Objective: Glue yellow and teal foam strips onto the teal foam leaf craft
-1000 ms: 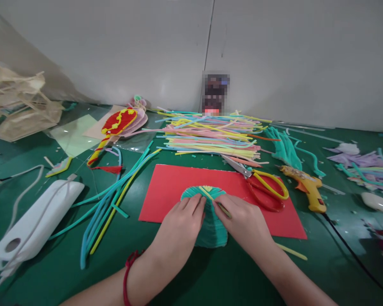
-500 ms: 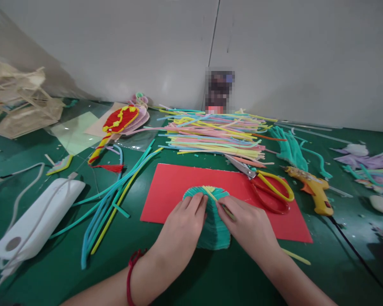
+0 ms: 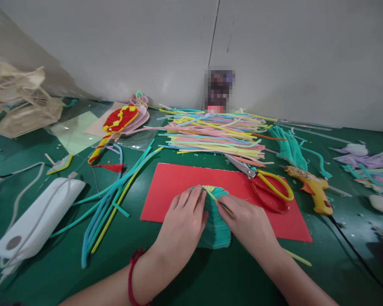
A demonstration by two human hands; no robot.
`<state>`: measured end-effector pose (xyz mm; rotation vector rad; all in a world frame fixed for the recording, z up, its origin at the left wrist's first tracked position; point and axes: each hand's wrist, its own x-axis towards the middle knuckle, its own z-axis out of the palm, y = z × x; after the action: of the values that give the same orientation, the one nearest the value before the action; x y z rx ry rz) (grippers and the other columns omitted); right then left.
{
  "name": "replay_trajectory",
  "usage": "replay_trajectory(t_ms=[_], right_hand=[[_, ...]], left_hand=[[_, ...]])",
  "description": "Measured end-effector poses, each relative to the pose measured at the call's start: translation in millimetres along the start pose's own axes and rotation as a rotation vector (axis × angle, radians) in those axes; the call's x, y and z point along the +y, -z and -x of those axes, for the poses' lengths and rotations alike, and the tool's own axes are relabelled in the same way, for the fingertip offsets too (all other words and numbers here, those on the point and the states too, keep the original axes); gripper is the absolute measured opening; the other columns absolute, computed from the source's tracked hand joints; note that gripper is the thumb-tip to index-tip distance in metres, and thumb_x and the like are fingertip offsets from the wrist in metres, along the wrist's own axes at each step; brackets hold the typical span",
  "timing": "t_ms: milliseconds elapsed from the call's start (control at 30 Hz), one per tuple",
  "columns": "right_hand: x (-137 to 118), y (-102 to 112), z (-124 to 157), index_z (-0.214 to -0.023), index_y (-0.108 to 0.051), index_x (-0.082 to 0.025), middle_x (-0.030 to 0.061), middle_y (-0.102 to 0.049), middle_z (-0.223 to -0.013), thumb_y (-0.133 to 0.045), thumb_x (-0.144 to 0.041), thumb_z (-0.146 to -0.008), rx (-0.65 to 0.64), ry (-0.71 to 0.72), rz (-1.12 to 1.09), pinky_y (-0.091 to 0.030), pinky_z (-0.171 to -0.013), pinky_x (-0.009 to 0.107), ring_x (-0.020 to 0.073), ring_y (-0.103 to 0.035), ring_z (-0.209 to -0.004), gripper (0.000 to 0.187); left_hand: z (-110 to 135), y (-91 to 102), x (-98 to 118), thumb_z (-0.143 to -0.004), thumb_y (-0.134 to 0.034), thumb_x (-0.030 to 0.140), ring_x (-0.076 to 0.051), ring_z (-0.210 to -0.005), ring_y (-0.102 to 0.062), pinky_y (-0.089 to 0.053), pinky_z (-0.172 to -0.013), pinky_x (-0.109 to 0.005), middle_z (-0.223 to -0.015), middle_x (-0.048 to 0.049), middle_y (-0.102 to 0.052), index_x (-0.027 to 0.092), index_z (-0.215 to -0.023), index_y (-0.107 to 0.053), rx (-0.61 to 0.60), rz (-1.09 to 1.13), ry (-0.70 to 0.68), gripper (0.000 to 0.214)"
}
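A teal fan-shaped piece made of pipe cleaners (image 3: 217,229) lies in front of me, over the near edge of a red card (image 3: 174,176). My left hand (image 3: 182,223) rests on its left side, fingers stretched and lying flat, the fingertips near its top edge. A thin yellow pipe cleaner (image 3: 211,196) slants across the top of the teal piece, beside a small yellow patch. My right hand (image 3: 247,219) pinches this pipe cleaner between thumb and fingers. The part inside the right hand is hidden.
Scissors (image 3: 271,182) lie on the card's right side, with a yellow glue gun (image 3: 315,191) beyond. Behind is a pile of coloured pipe cleaners (image 3: 210,136). Left are loose blue and teal pipe cleaners (image 3: 110,204), a white power bank (image 3: 40,216) with cables, and a red-yellow fan (image 3: 120,119).
My left fingers have straightened and spread slightly over the teal piece, covering more of its upper left. My right hand has hardly moved and still pinches the yellow pipe cleaner.
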<state>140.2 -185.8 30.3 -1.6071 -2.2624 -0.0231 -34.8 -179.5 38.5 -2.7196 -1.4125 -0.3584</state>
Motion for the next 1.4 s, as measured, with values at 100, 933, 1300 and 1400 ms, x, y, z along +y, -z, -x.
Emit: replay_trajectory(t_ms=[100, 933, 1300, 1400], right_hand=[[0, 0, 0, -0.071, -0.057, -0.020, -0.0016, -0.058, -0.059, -0.036, -0.029, -0.097, -0.005, 0.003, -0.005, -0.021, -0.046, 0.025, 0.0095, -0.052, -0.050, 0.035], [-1, 8, 0, -0.074, -0.064, -0.018, 0.0013, -0.062, -0.063, -0.038, -0.022, -0.096, 0.050, 0.048, -0.013, -0.030, -0.051, 0.023, 0.0096, -0.056, -0.056, 0.034], [1, 5, 0, -0.071, -0.062, -0.018, -0.0001, -0.059, -0.060, -0.038, -0.025, -0.096, 0.002, 0.015, -0.002, -0.025, -0.048, 0.025, 0.0092, -0.052, -0.053, 0.036], [2, 5, 0, -0.072, -0.062, -0.019, 0.0003, -0.060, -0.061, -0.038, -0.025, -0.096, -0.007, 0.021, -0.003, -0.026, -0.048, 0.025, 0.0096, -0.054, -0.055, 0.035]], left_hand=[[-1, 0.7, 0, -0.094, -0.042, 0.025, -0.030, -0.108, -0.059, -0.051, -0.086, -0.043, -0.126, -0.0154, -0.059, 0.010, -0.123, -0.053, 0.005, -0.027, 0.007, 0.034], [5, -9.2, 2, -0.095, -0.040, 0.024, -0.032, -0.113, -0.058, -0.052, -0.091, -0.044, -0.126, -0.0218, -0.056, 0.004, -0.120, -0.053, -0.011, -0.001, -0.034, 0.035], [3, -6.6, 1, -0.095, -0.037, 0.020, -0.031, -0.110, -0.060, -0.053, -0.089, -0.044, -0.124, -0.0214, -0.059, 0.004, -0.119, -0.054, 0.009, 0.032, -0.046, 0.033], [4, -7.5, 1, -0.095, -0.034, 0.017, -0.028, -0.112, -0.060, -0.053, -0.091, -0.042, -0.126, -0.0184, -0.059, 0.007, -0.122, -0.051, 0.010, 0.041, -0.031, 0.034]])
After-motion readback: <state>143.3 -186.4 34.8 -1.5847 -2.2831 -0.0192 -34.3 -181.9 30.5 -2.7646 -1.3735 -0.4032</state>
